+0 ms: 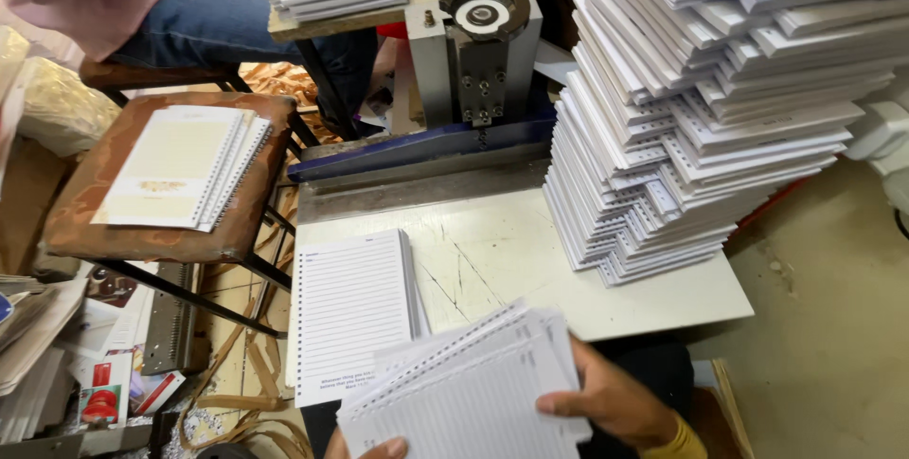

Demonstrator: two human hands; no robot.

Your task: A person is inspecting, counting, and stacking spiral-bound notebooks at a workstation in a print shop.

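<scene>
White punched sheets (469,393), fanned into a loose bundle, sit lowest in view, gripped at their right edge by the right hand (611,402), while the left hand (374,448) shows only fingertips under the bundle's bottom edge, its grip impossible to judge. Just beyond, a lined pad (352,312) lies flat on the pale worktable (530,251). Farther off stand a tall leaning stack of pads (701,99) and a grey punching machine (478,52).
</scene>
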